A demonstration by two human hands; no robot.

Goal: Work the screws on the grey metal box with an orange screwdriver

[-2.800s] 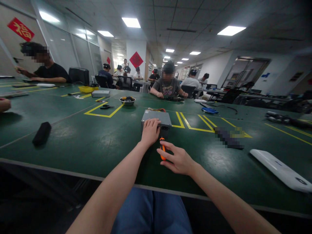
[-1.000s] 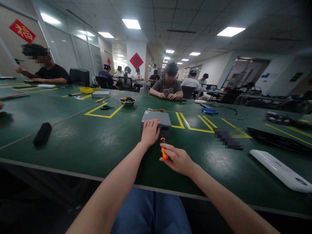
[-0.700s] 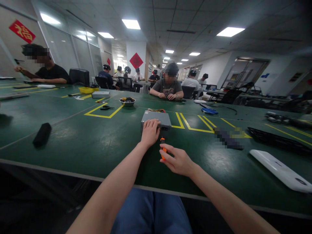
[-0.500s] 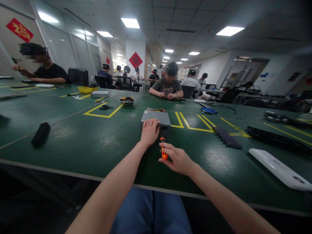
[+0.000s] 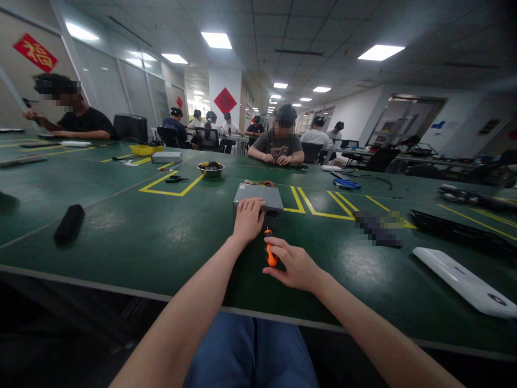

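A grey metal computer power supply (image 5: pixel 262 193) sits on the green table in front of me, its socket side facing me and coloured wires at its back. My left hand (image 5: pixel 249 218) holds it at the near left, fingers over the top edge. Between the fingers and thumb of my right hand (image 5: pixel 293 264) is an orange and black screwdriver (image 5: pixel 270 256). Its tip points forward at the front face of the power supply; whether it touches a screw there is too small to tell.
A metal bowl (image 5: pixel 210 170) of small parts stands behind to the left, near a grey box (image 5: pixel 166 157) and a yellow tray (image 5: pixel 145 149). A black object (image 5: pixel 69 223) lies left. On the right are a white casing (image 5: pixel 460 280) and a black panel (image 5: pixel 456 229). A person (image 5: pixel 278 143) sits opposite.
The orange screwdriver handle has turned a little in my right fingers and shifted slightly. My left hand and the power supply keep their place.
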